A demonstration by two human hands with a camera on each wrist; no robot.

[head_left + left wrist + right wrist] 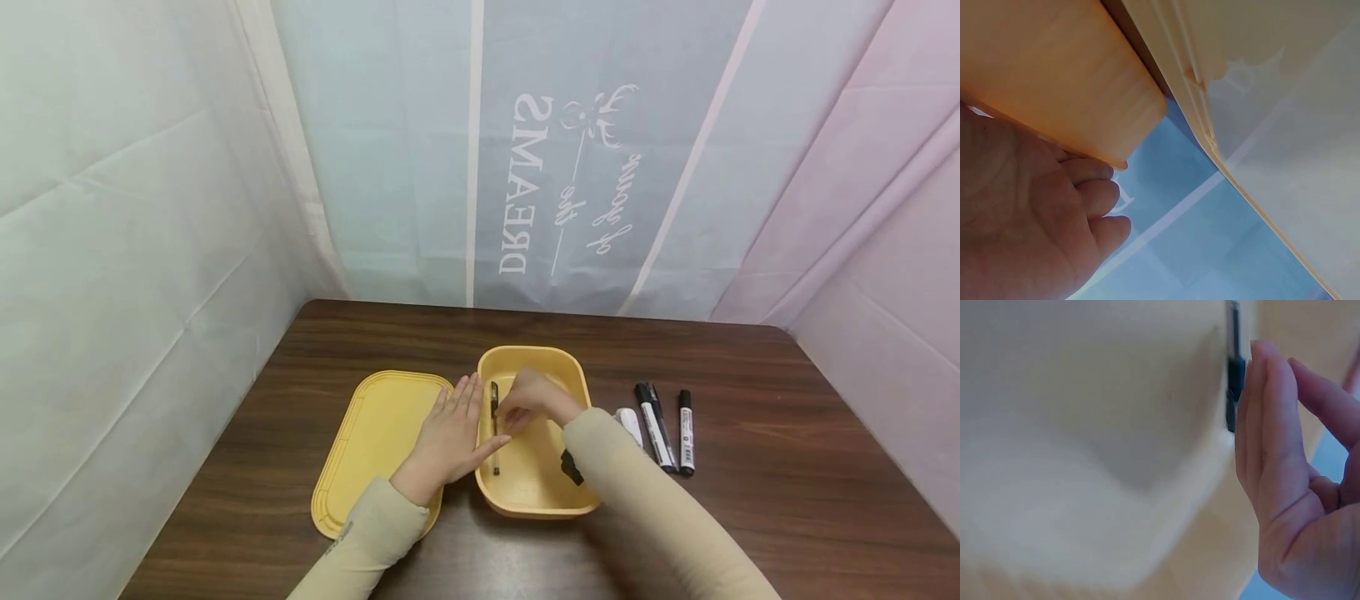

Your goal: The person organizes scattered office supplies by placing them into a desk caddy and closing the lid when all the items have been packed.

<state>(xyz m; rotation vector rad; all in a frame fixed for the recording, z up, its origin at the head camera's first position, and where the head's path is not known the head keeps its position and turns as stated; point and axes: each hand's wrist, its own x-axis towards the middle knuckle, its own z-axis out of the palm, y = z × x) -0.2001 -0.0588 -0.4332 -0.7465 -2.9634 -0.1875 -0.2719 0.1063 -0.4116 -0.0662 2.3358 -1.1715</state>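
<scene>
My left hand (450, 433) lies with straight fingers along the left rim of a yellow plastic box (532, 504); in the left wrist view its palm (1035, 206) is beside the box's outer wall. My right hand (532, 396) reaches down inside the box. Along the box's left inner wall lies a slim black-and-clear pen (496, 458). In the right wrist view my right fingers (1279, 425) are straight and held together, right beside the pen's dark end (1235, 381). The thumb stands close to the fingertips, with nothing visible between them.
A yellow lid (375, 442) lies left of the box, partly under my left forearm. To the right are a white object (630, 425), a black-and-white marker (655, 429), a dark pen (656, 404) beside it and another marker (686, 433). Curtains hang behind the wooden table (765, 467).
</scene>
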